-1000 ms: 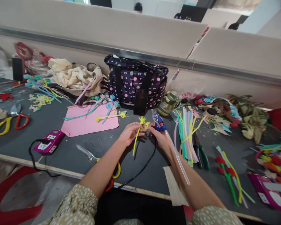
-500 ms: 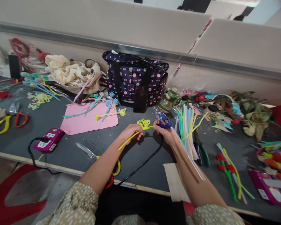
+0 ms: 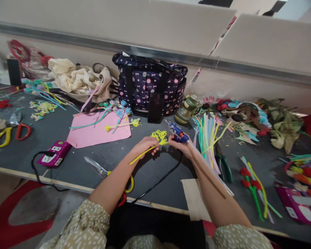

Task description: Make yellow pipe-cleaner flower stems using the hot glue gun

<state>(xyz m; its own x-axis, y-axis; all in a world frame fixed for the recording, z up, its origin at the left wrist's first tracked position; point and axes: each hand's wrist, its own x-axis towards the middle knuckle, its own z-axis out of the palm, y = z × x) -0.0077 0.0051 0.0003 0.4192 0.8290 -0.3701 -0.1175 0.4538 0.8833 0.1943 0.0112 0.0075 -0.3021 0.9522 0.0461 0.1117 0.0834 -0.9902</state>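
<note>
Mid-table (image 3: 168, 192), the left hand's (image 3: 146, 146) grip pinches a yellow stem (image 3: 142, 155); the right hand's (image 3: 183, 144) wraps a blue glue gun (image 3: 178, 133). Steeper a second ago, the stem now slants low, its far end apparently angled right, towards the gun hand.

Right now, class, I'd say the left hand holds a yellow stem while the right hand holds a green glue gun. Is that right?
Not quite: the glue gun in the right hand is blue, as the head view shows. The left hand does hold a yellow stem.
</note>
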